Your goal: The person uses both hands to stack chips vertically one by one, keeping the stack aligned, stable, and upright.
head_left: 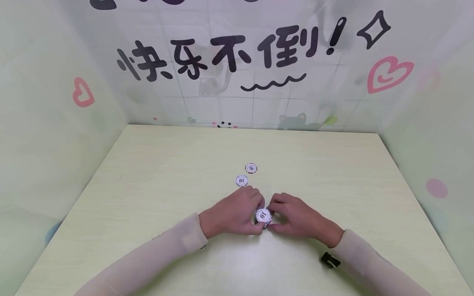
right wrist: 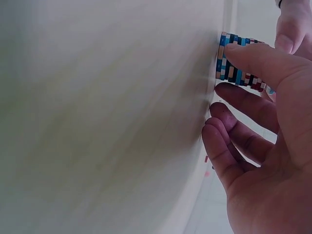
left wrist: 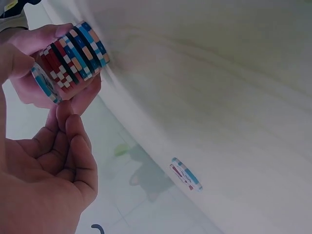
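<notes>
A stack of poker chips [head_left: 263,225] stands on the table between both hands, its edges banded in blue, black, red, white and peach in the left wrist view. My left hand [head_left: 238,211] pinches a white and light-blue chip marked 10 [left wrist: 46,84] between thumb and fingertips at the top of the stack, slightly tilted. From the other side, my right hand [head_left: 296,216] holds the stack, thumb on one side and forefinger on the other; its remaining fingers [right wrist: 222,146] are bent close to the tabletop.
Beyond the left hand lie two loose chips, one marked 10 [head_left: 242,181] and one marked 100 [head_left: 251,168]. The pale wooden table [head_left: 166,164] is bounded by printed curtains [head_left: 229,102] at its back and sides. A small black object [head_left: 329,260] sits by the right wrist.
</notes>
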`<state>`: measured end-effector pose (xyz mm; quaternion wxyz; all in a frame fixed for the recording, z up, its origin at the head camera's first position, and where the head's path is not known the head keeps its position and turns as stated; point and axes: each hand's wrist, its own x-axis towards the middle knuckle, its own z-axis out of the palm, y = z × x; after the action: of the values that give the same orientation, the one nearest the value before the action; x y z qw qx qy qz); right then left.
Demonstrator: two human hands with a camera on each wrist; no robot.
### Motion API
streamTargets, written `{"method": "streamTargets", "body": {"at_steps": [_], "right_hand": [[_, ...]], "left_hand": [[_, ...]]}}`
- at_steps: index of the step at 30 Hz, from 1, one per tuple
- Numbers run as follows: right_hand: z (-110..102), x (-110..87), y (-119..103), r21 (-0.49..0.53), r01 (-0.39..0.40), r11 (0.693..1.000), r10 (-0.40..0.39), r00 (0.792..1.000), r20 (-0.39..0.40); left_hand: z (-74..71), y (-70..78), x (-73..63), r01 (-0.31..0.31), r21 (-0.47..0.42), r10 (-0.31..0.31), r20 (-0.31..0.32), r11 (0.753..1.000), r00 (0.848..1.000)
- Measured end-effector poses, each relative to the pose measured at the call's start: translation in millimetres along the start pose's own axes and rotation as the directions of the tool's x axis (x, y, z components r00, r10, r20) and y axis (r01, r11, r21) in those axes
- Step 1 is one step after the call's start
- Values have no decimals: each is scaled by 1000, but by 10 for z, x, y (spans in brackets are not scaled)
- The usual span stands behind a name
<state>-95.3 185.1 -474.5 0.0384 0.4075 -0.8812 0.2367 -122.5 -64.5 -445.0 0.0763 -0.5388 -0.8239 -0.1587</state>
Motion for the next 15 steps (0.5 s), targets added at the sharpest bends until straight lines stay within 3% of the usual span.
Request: {"method": "streamTargets", "body": {"at_steps": [15], "right_hand": [[-17, -5, -6, 10, -17, 1000, 16, 1000, 11]], "left_hand": [[28, -2, -9, -27, 69, 26, 10, 997, 1000]]}}
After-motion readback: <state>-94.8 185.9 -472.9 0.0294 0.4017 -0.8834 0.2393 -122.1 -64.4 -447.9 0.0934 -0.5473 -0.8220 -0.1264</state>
